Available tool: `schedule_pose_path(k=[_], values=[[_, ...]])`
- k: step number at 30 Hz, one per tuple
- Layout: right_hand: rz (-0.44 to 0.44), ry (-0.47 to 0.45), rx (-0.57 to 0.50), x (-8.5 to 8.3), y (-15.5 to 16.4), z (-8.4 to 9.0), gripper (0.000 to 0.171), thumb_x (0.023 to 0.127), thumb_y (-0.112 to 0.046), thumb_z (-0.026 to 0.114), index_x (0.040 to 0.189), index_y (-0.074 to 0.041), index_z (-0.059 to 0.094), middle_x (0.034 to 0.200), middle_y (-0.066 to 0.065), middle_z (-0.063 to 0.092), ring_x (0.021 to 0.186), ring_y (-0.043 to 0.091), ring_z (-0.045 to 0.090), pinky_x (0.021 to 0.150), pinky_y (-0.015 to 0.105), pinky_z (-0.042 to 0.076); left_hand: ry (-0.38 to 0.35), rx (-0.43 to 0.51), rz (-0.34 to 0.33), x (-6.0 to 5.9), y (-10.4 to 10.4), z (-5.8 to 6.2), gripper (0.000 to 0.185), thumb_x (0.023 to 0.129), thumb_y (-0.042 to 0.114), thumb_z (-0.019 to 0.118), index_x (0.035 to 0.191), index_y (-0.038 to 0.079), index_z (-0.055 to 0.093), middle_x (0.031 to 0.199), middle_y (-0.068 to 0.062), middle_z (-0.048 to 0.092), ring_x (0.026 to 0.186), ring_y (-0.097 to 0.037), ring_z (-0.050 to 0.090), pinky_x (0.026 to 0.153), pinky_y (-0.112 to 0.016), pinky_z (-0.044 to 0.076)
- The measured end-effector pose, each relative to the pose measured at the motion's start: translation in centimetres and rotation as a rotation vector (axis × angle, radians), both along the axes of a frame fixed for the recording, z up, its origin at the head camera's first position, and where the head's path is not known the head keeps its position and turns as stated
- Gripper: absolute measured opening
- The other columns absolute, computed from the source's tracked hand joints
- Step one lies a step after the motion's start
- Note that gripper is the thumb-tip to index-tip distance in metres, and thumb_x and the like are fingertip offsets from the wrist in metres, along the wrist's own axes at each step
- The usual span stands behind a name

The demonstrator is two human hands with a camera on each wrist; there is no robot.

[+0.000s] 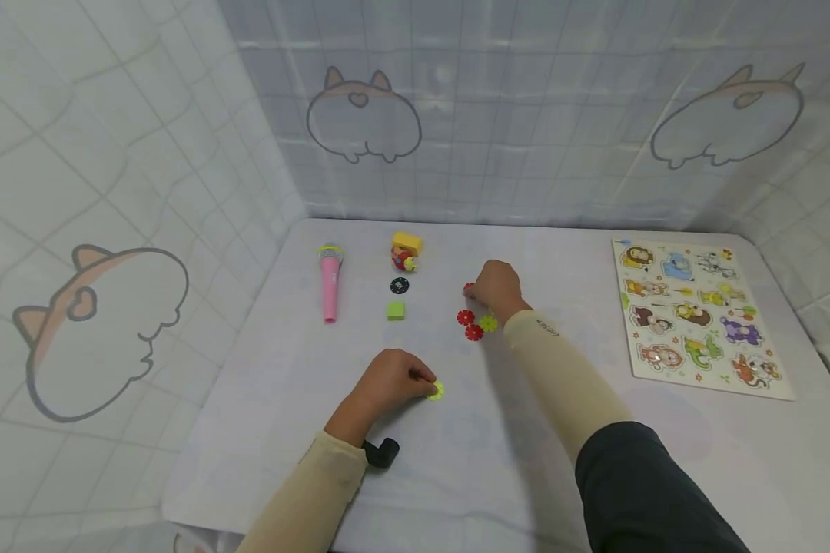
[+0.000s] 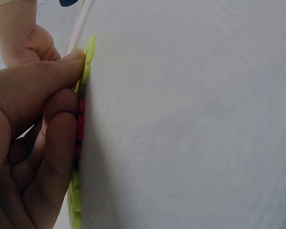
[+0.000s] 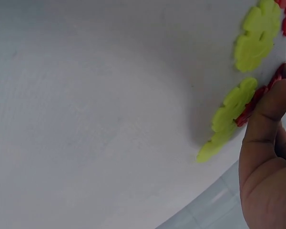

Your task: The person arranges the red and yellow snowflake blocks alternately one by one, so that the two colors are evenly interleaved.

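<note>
Near the front middle of the table, my left hand [image 1: 390, 382] pinches a yellow-green flower-shaped disc [image 1: 436, 391] between thumb and fingertips. The left wrist view shows that disc [image 2: 89, 52] held on edge close to the white tablecloth. Farther back, my right hand [image 1: 498, 288] pinches a red flower-shaped disc [image 1: 468, 287] at the table surface, partly hidden by the fingers. Just in front of it lie two more red discs [image 1: 465, 317] and a yellow-green disc [image 1: 488, 323]. In the right wrist view, flat yellow-green discs [image 3: 257, 38] lie beside the right thumb.
Left of the discs, a pink toy microphone [image 1: 330, 286] lies near a yellow block [image 1: 407, 243], a small red toy figure [image 1: 403, 259], a black round disc [image 1: 400, 286] and a green block [image 1: 396, 310]. An animal puzzle board [image 1: 692, 303] lies at the right.
</note>
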State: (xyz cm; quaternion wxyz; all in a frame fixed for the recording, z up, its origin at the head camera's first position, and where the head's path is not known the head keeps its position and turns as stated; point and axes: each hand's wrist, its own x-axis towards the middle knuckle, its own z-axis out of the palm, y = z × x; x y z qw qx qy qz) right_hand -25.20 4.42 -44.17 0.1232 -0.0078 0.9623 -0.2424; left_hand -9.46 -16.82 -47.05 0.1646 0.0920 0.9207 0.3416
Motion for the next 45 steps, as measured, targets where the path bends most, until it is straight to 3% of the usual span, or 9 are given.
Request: schedule_pose_path(k=[4,10,16,20,28,34,39,45], values=[[-0.001,-0.010,-0.004,-0.2,-0.1,-0.3,0.034,0.092,-0.026,0.079,0.097,0.005,0.067,0.092,0.014,0.066,0.081,0.025,0.058,0.072,0.034,0.053,0.022,0.002,-0.005,0.1,0.0,-0.1,0.009,0.086,0.026,0.088,0.093,0.023,0.084,0.081,0.018,0.069,0.083,-0.009,0.062,0.076,-0.031,0.053],[0.013,-0.012,-0.040,0.1,0.3,-0.3,0.023,0.093,-0.022,0.078,0.088,0.000,0.075,0.090,0.010,0.070,0.083,0.024,0.059,0.074,0.035,0.052,0.036,-0.005,-0.012,0.2,0.2,0.2,0.010,0.085,0.025,0.088,0.093,0.022,0.084,0.080,0.017,0.069,0.081,-0.007,0.062,0.074,-0.030,0.053],[-0.021,-0.057,-0.209,0.6,1.6,0.2,0.019,0.095,-0.018,0.074,0.084,-0.002,0.077,0.083,0.008,0.071,0.086,0.024,0.060,0.073,0.033,0.051,0.026,-0.020,-0.001,0.2,0.3,0.5,0.010,0.086,0.025,0.088,0.094,0.022,0.084,0.083,0.016,0.070,0.083,-0.009,0.062,0.077,-0.032,0.052],[-0.068,-0.123,-0.318,1.2,3.2,0.4,0.018,0.097,-0.020,0.073,0.089,-0.004,0.077,0.084,0.007,0.071,0.083,0.022,0.061,0.071,0.032,0.048,0.011,-0.024,0.008,0.0,0.2,0.4,0.010,0.085,0.025,0.088,0.094,0.023,0.084,0.083,0.016,0.069,0.084,-0.010,0.062,0.078,-0.033,0.052],[-0.084,-0.275,-0.516,5.2,6.9,0.9,0.017,0.097,-0.015,0.074,0.104,0.000,0.073,0.103,0.012,0.071,0.089,0.024,0.071,0.085,0.036,0.056,0.018,-0.040,0.014,0.0,0.2,-0.1,0.009,0.084,0.025,0.089,0.091,0.024,0.083,0.082,0.016,0.069,0.083,-0.011,0.061,0.077,-0.033,0.052],[-0.068,-0.360,-0.628,9.2,7.8,0.1,0.014,0.096,-0.007,0.074,0.103,0.004,0.068,0.099,0.015,0.071,0.082,0.023,0.071,0.078,0.034,0.060,0.027,-0.040,0.032,0.2,0.0,-0.1,0.009,0.084,0.025,0.089,0.090,0.025,0.083,0.083,0.016,0.069,0.083,-0.010,0.061,0.078,-0.033,0.052],[0.013,-0.379,-0.603,12.2,6.6,-1.3,0.010,0.093,-0.006,0.076,0.097,0.000,0.068,0.090,0.011,0.070,0.074,0.022,0.071,0.072,0.033,0.060,0.029,-0.045,0.044,0.5,-0.3,-0.2,0.009,0.084,0.023,0.089,0.090,0.025,0.083,0.084,0.015,0.070,0.083,-0.010,0.061,0.079,-0.034,0.052],[0.180,-0.300,-0.450,14.2,4.4,-2.0,0.012,0.090,-0.012,0.081,0.087,-0.008,0.069,0.077,0.001,0.069,0.066,0.017,0.068,0.063,0.030,0.055,0.006,-0.047,0.060,0.7,-0.3,-0.4,0.008,0.085,0.021,0.088,0.091,0.025,0.084,0.087,0.015,0.070,0.087,-0.011,0.063,0.081,-0.036,0.053]])
